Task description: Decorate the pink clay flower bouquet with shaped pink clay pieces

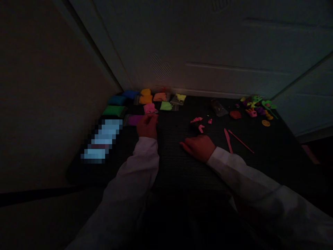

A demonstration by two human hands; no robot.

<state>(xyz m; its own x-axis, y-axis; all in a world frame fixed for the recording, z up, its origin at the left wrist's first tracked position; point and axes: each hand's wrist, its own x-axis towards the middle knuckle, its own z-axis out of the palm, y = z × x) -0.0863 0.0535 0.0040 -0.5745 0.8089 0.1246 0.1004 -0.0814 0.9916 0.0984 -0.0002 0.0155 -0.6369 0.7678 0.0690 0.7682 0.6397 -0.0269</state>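
We're using the pink pack point(149, 108) as landmark. It's lying on the table point(169, 170) just beyond the left hand point(147, 125), whose fingertips are overlapping its near edge in view; we're not managing to tell whether they're touching. It's looking crumpled, so we're reading no clear long axis. The left hand is sitting much nearer; the right hand point(198, 147) is resting right of the pack and closer to us, well apart from it.

Hands: the left is bending its fingers almost together, and we're unable to tell whether it's gripping anything. The right is lying loosely curled; nothing is showing in it, but its underside is hiding from us.

Around the pack: the purple pack point(135, 120) is crowding its near left, running sideways, partly behind the left hand. The orange packs point(145, 100) and peach pack point(160, 97) are lying behind it, the lime pack point(165, 106) just beside it on the right. Farther right we're noting pink pieces point(201, 128) beyond the right hand, then the knife point(227, 140) and stick point(241, 141), both slanting. We're seeing nothing standing between left hand and pink pack.
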